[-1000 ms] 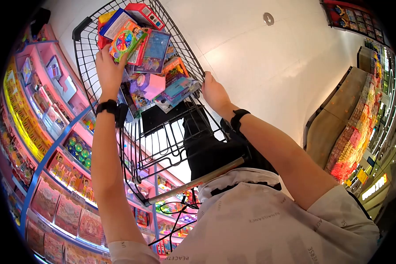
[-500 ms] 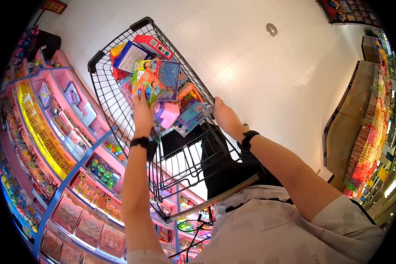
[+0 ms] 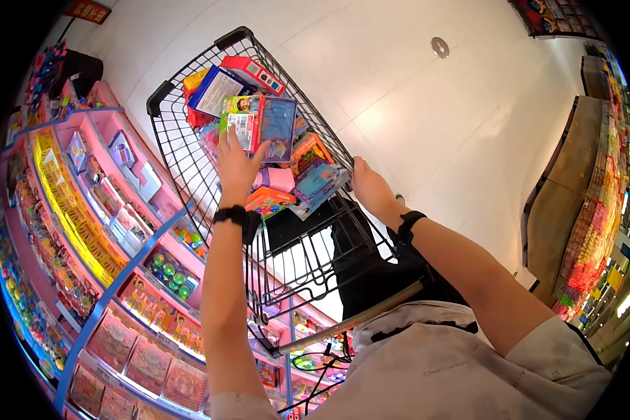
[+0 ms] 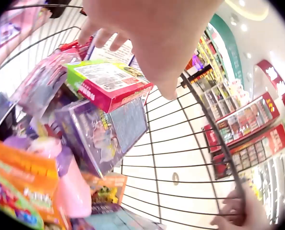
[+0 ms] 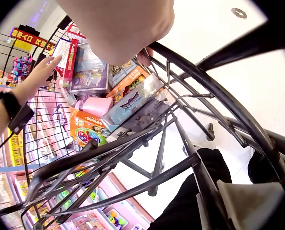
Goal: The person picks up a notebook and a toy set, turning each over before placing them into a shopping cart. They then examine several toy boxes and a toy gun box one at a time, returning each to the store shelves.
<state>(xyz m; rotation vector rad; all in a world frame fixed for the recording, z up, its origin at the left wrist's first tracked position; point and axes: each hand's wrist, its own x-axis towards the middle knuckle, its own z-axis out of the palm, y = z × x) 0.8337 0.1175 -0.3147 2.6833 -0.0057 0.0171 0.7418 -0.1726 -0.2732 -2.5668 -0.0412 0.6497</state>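
My left hand is over the shopping cart, fingers spread and reaching to a red and green box with a white label. In the left wrist view its fingertips are just above that box. An orange box with a colourful round picture lies at the near end of the load, beside a pink and purple toy package. My right hand grips the cart's right rim, its fingers curled round the wire in the left wrist view. Under the red and green box lies a purple box with a clear window.
A blue and white box and a red box fill the cart's far end. Pink shelves with packaged toys run close along the left. A wavy brown display base with colourful goods stands to the right across the pale floor.
The left hand held the orange box, brought it toward the near end of the cart and let go, then reached to the red and green box. The right hand stays on the rim.
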